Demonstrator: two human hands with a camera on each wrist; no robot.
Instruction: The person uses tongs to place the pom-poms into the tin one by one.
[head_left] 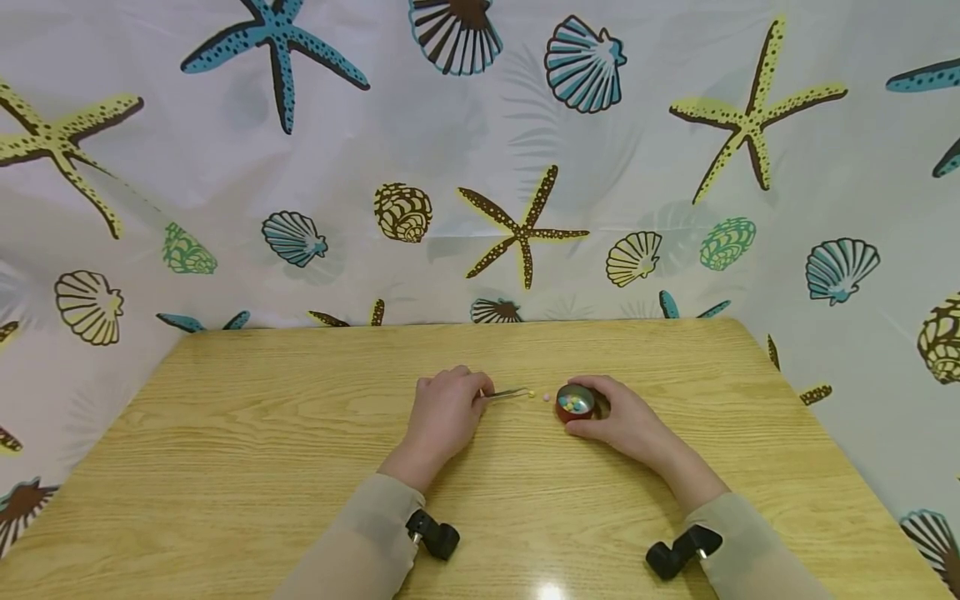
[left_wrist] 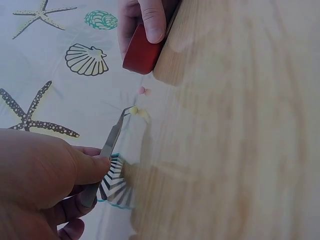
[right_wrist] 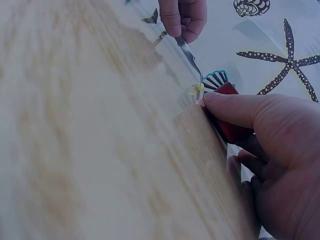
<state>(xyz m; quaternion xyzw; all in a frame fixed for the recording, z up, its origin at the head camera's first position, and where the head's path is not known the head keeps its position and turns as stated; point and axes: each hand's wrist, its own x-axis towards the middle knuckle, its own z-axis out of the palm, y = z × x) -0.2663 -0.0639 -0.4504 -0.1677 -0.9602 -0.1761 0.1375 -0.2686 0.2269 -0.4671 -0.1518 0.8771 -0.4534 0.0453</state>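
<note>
With several beads in the red cup [head_left: 575, 403] the right hand [head_left: 626, 421] grips, the left hand [head_left: 444, 412] pinches tweezers [head_left: 506, 392] at a yellow bead [head_left: 531, 394]; a pink bead [head_left: 546, 397] lies loose.

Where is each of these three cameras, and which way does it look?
Head: worn on the head, looks forward and down at the table; both hands and sleeves show.
Left wrist: looks past the left hand along its tweezers to the red cup.
Right wrist: looks past the right hand on the cup to the tweezers.
All three share tweezers, cup and a yellow bead.
</note>
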